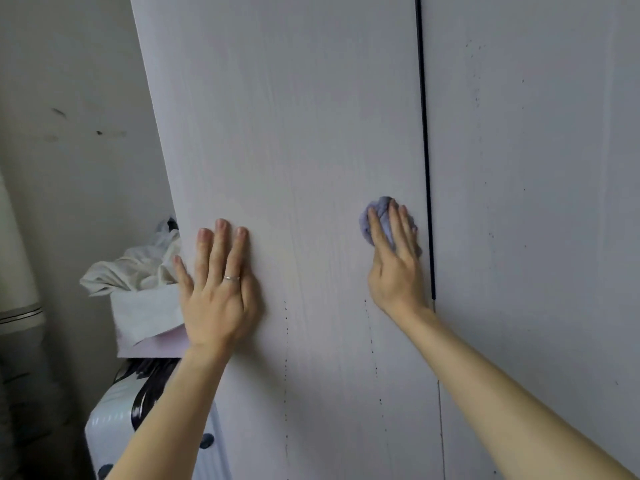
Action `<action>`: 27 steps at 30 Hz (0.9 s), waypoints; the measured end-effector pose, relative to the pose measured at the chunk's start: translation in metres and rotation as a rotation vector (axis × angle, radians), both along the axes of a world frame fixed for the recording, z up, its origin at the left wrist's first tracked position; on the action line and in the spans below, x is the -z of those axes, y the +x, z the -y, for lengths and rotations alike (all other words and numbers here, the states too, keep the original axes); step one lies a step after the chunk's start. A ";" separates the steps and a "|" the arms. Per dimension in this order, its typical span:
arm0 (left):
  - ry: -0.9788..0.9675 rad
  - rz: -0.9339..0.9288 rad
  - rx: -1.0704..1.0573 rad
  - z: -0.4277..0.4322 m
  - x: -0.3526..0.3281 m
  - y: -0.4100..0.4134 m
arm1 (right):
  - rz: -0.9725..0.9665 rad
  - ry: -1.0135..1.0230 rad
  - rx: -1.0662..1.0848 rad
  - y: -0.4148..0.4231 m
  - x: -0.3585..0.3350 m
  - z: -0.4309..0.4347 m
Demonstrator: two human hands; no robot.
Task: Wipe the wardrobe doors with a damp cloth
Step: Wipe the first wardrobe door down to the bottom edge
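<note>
Two hands on the wardrobe here, both flat against the left door point(294, 133). The left hand point(216, 289) has its fingers spread and straight, palm on the panel, with a thin ring point(231, 278) on one finger. Over at its 3 o'clock, the right hand point(394, 268) presses a bunched-up purple cloth point(375, 216) onto the door with mostly straight, slightly fanned fingers. The cloth sits under the fingers at the hand's 12 o'clock, poking out past the fingertips and to the 9 o'clock side. Just at the cloth's 3 o'clock is the dark gap point(424, 133) before the right door point(536, 168). Lines of dark specks point(286, 327) run down toward 6 o'clock. At the left hand's 9 o'clock there's a box point(145, 313) with white fabric, and a white suitcase point(110, 427) below.
</note>
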State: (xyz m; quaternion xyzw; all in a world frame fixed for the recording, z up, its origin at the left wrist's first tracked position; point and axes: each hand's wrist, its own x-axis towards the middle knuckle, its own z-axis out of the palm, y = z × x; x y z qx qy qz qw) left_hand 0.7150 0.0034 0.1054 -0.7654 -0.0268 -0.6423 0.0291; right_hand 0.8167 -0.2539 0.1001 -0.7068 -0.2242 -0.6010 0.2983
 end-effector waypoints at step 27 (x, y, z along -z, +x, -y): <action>-0.002 0.003 0.089 -0.009 0.027 -0.002 | -0.092 0.115 -0.053 0.003 0.029 0.008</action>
